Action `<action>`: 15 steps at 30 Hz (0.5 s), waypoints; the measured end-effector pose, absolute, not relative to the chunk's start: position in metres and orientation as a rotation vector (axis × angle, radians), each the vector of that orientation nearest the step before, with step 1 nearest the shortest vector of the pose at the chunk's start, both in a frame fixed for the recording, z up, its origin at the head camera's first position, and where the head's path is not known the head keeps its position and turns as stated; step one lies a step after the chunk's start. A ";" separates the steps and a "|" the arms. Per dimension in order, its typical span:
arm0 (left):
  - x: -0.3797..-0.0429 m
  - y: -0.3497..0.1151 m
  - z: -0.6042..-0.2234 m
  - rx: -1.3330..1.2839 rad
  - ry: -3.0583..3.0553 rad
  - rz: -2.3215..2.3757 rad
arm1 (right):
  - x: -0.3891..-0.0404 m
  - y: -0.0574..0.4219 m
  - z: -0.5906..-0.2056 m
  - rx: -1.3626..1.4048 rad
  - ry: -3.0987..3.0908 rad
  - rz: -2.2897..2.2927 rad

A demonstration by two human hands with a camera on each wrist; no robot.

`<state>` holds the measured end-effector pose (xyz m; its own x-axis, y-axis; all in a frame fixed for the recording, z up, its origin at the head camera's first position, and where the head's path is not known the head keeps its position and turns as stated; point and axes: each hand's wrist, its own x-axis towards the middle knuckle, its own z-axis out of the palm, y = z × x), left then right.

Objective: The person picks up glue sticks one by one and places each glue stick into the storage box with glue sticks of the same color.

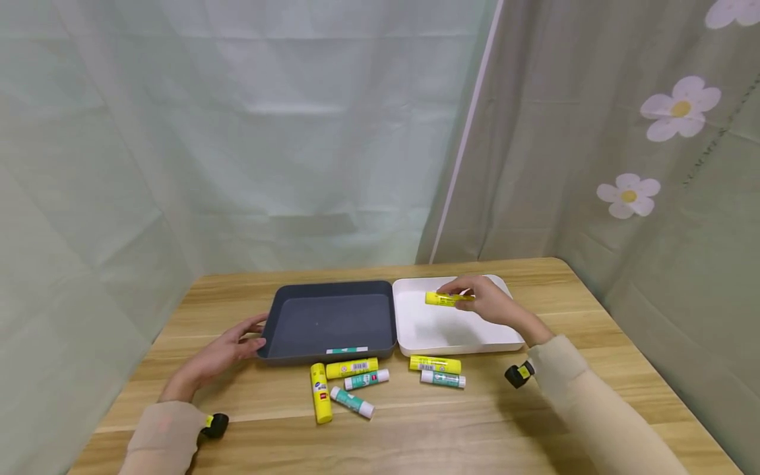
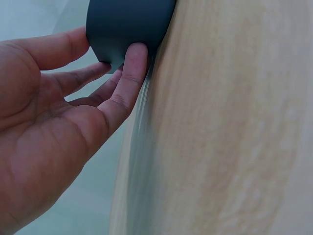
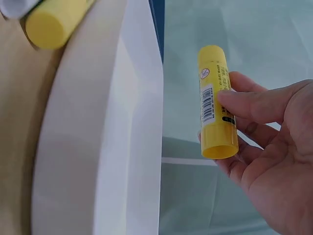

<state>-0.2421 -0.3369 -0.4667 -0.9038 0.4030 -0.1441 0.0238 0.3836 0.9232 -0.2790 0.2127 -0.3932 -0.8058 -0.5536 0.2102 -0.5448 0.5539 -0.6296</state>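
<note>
Beige sleeves [image 1: 605, 412] carry black wrist cameras [image 1: 515, 377] — yellow-marked.

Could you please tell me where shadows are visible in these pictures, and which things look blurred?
Head view: soft shadows on the white tray below the right hand, and on the table beside the right sleeve; right wrist view: the corner glue stick is blurred, the held glue stick fairly sharp; left wrist view: wood grain looks soft.
</note>
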 end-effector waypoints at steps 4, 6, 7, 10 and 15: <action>-0.242 -0.336 -0.468 0.366 2.303 1.524 | -0.288 0.213 -0.391 -0.947 2.743 -1.096; -0.242 -0.336 -0.469 0.366 2.308 1.518 | -0.292 0.214 -0.392 -0.947 2.738 -1.090; -0.242 -0.336 -0.469 0.364 2.310 1.516 | -0.294 0.214 -0.392 -0.950 2.732 -1.095; -0.242 -0.337 -0.469 0.363 2.316 1.514 | -0.300 0.215 -0.394 -0.964 2.719 -1.104; -0.242 -0.337 -0.469 0.358 2.318 1.517 | -0.309 0.218 -0.395 -0.953 2.679 -1.120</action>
<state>-0.2420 -0.3366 -0.4689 -0.9081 0.3918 -0.1480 0.0213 0.3963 0.9179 -0.3093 0.2181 -0.3954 -0.8021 -0.5771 0.1534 -0.5145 0.5376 -0.6680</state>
